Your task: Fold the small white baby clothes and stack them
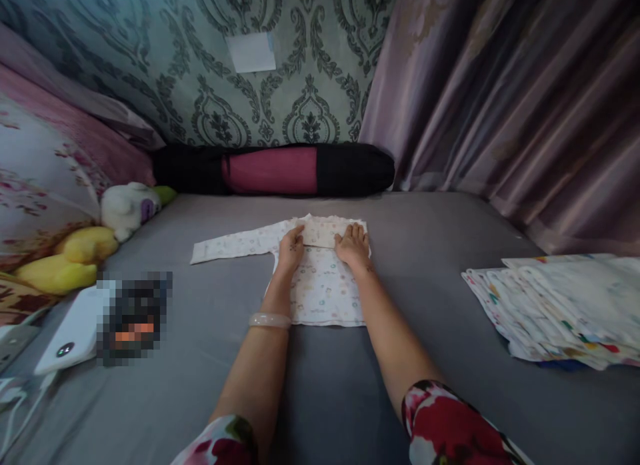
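A small white long-sleeved shirt (327, 291) with a fine pastel print lies spread on the grey bed sheet. One sleeve stretches out to the left, while the other is folded across the chest. My left hand (291, 247) has its fingers closed at the left end of the folded sleeve (319, 235); its fingertips are partly hidden. Over the shirt's right edge, my right hand (353, 245) lies flat with fingers stretched out, pressing the fold of that sleeve.
A stack of folded printed clothes (565, 308) lies at the right. On the left are a white power bank (75, 331) with a cable, a blurred-out dark object (134, 318), and plush toys (125, 211). A black and red bolster-shaped bag (273, 170) lies along the wall.
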`<state>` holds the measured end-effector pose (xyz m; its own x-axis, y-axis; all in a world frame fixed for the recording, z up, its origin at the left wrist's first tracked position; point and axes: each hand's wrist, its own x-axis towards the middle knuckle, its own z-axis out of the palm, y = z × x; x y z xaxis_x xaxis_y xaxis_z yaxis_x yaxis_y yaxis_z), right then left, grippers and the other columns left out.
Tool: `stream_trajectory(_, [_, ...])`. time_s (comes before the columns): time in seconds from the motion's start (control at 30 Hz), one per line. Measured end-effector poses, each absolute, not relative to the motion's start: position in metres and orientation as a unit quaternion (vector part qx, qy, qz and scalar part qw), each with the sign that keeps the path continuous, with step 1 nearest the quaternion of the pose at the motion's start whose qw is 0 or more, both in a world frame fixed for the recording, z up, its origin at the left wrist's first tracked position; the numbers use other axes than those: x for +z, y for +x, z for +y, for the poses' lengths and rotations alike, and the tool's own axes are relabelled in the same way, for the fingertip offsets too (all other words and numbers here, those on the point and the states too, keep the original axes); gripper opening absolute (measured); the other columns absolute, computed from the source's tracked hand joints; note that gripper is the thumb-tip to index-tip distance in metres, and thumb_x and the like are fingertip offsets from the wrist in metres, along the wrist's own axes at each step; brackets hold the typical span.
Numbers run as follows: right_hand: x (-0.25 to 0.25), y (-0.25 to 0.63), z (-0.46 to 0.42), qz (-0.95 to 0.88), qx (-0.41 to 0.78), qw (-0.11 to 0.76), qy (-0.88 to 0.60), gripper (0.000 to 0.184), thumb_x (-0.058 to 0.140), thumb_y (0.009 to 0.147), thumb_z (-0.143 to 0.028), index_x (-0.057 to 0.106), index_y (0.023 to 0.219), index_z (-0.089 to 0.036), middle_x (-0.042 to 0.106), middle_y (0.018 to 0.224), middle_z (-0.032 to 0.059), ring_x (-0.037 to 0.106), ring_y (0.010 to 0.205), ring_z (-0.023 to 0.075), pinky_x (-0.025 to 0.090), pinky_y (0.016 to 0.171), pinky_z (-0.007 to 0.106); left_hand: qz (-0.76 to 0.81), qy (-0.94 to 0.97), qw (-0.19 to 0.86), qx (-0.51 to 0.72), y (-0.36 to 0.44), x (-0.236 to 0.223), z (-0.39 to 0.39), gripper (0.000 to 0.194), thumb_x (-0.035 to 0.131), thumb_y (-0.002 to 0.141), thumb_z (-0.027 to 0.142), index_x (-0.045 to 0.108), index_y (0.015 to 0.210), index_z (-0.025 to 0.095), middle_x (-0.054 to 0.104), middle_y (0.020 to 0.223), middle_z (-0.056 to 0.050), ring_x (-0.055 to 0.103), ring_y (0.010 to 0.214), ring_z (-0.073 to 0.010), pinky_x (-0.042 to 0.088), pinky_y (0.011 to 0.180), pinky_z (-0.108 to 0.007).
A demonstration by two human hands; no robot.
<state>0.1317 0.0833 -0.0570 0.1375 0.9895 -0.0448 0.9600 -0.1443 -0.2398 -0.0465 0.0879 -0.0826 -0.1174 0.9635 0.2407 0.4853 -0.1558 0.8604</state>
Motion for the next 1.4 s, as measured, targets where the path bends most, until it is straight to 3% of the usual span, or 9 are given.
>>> stream_trajectory(0.27, [-0.054,0.14,0.077,-0.64,0.064,0.1,-0.759,0.064,0.026,0.099,-0.038,0.029,0.149,0.003,0.021,0.158,0.0213,0.019,0.146,0.0304,0.019,0.116,0.042,0.599,0.615,0.255,0.445,-0.047,-0.086,0.09,0.045,0.046,0.084,0.011,0.064,0.125,0.013,0.063,0.131,-0.013,0.055,0.126,-0.0248,0.037,0.113,-0.04])
stream_trajectory(0.57, [-0.051,0.164,0.08,-0.682,0.077,0.038,-0.726,0.069,0.024,0.099,-0.045,0.019,0.153,-0.004,0.012,0.161,0.0191,0.008,0.148,0.0296,0.007,0.118,0.05,0.6,0.618,0.236,0.45,-0.042,-0.086,0.091,0.044,0.046,0.082,0.01,0.065,0.122,0.013,0.065,0.126,-0.013,0.058,0.121,-0.0262,0.041,0.108,-0.041])
stream_trajectory(0.77, [-0.052,0.169,0.079,-0.672,0.059,0.043,-0.737,0.072,0.018,0.1,-0.047,0.022,0.151,0.003,0.022,0.157,0.0227,0.018,0.145,0.0314,0.01,0.117,0.05,0.611,0.626,0.212,0.437,-0.044,-0.086,0.091,0.043,0.047,0.081,0.01,0.065,0.12,0.011,0.065,0.124,-0.016,0.058,0.119,-0.0274,0.042,0.107,-0.041])
stream_trajectory(0.97, [-0.05,0.153,0.073,-0.685,0.045,0.026,-0.727,0.073,0.02,0.1,-0.048,0.025,0.149,0.006,0.019,0.158,0.024,0.013,0.147,0.033,0.003,0.118,0.05,0.622,0.63,0.196,0.422,-0.046,-0.085,0.092,0.044,0.046,0.079,0.008,0.066,0.118,0.011,0.065,0.123,-0.016,0.058,0.119,-0.0282,0.041,0.107,-0.042])
stream_trajectory(1.4, [-0.057,0.094,0.066,-0.748,0.096,0.055,-0.655,0.067,0.023,0.101,-0.047,0.021,0.154,-0.005,0.013,0.161,0.0179,0.008,0.149,0.0297,0.006,0.118,0.05,0.619,0.631,0.189,0.428,-0.048,-0.085,0.092,0.045,0.047,0.073,0.005,0.067,0.113,0.013,0.067,0.117,-0.016,0.058,0.117,-0.0279,0.04,0.108,-0.042])
